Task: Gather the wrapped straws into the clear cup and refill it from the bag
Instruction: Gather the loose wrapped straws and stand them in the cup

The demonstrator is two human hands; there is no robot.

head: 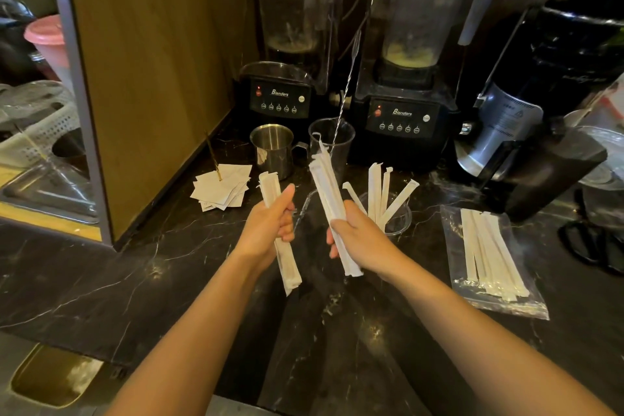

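My left hand is closed around a bundle of white wrapped straws held upright over the dark marble counter. My right hand grips a second, longer bundle of wrapped straws tilted to the left. Just right of that hand stands a low clear cup with several wrapped straws leaning in it. Farther right a clear plastic bag lies flat on the counter with more wrapped straws inside.
Behind the hands stand a steel pitcher, a tall clear cup with a bar spoon, two black blenders and a grinder. A spike of paper receipts sits left. Black scissors lie far right.
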